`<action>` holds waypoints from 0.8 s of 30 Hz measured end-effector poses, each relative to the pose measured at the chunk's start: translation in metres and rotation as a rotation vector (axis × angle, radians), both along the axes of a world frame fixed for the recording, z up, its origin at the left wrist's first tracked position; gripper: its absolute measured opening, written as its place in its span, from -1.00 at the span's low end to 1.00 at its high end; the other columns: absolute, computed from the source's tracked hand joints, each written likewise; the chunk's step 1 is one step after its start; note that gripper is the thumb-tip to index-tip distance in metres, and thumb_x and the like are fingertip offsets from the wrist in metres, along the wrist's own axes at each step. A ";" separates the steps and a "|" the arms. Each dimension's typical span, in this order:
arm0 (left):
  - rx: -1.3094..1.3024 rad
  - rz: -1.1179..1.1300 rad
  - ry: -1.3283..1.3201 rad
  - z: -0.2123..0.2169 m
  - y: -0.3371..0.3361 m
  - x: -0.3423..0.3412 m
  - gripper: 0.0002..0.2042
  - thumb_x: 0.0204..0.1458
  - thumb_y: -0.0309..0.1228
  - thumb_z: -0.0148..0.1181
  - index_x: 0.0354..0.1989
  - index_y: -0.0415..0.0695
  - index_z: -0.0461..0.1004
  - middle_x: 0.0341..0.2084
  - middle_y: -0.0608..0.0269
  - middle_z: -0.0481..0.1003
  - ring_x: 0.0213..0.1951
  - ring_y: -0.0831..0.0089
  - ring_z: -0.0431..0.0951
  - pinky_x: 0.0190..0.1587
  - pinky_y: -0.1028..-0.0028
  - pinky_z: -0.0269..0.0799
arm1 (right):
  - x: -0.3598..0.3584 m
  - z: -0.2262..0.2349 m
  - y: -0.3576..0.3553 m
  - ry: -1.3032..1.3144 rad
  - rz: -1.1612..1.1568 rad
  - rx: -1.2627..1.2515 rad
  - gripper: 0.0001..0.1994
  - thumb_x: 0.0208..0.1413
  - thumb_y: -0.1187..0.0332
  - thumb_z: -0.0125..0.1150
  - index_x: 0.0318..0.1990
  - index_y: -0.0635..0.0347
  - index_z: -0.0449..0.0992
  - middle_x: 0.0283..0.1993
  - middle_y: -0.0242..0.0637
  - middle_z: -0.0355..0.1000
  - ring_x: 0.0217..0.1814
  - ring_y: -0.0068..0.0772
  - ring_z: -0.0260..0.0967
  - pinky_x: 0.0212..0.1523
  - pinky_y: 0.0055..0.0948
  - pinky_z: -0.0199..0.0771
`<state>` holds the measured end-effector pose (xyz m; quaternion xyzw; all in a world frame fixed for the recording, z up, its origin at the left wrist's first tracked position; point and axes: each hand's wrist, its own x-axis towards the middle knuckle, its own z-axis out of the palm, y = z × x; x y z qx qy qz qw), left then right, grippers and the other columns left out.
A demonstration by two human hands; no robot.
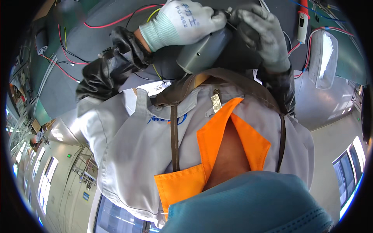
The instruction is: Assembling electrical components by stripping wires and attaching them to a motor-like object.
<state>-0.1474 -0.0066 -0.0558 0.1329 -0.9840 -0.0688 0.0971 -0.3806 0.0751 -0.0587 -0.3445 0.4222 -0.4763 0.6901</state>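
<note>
With the cylinder [202, 52] by the tabletop's [93, 42] near edge, I seem to be working its far end, left hand [190, 19] drawn closed there, right hand [266, 37] too blurred to tell; the next move likely needs steadiness.

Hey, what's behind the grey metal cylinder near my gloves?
Dark grey work surface shows around the grey metal cylinder; whatever lies directly behind it is covered.
</note>
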 end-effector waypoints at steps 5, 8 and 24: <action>-0.040 -0.136 0.027 -0.017 0.001 -0.009 -0.67 -0.04 -0.33 0.25 -0.08 -0.15 0.47 -0.56 0.30 0.49 -0.53 0.27 0.57 -0.51 0.34 0.46 | -0.013 0.011 -0.019 0.187 0.022 -0.138 -0.77 0.35 0.32 0.14 -0.04 0.30 0.60 -0.56 -0.49 0.39 -0.59 -0.72 0.24 -0.50 -0.67 0.25; -0.053 -0.124 0.038 -0.015 0.018 -0.009 -0.69 -0.01 -0.35 0.20 -0.07 -0.16 0.47 -0.54 0.31 0.51 -0.54 0.31 0.58 -0.50 0.32 0.51 | 0.028 -0.003 -0.048 -0.170 -0.055 -0.094 -0.84 0.35 0.36 0.15 -0.21 0.29 0.49 -0.57 -0.53 0.26 -0.66 -0.70 0.12 -0.63 -0.61 0.09; 0.747 -0.024 0.235 -0.004 -0.016 -0.051 -0.75 0.23 -0.28 0.24 -0.09 -0.21 0.60 -0.23 0.24 0.57 -0.18 0.43 0.57 -0.08 0.42 0.47 | -0.023 -0.051 0.147 1.721 -0.072 -0.105 -0.33 0.14 0.62 0.10 0.44 0.01 0.22 0.24 0.11 0.35 0.22 0.17 0.38 0.11 -0.01 0.50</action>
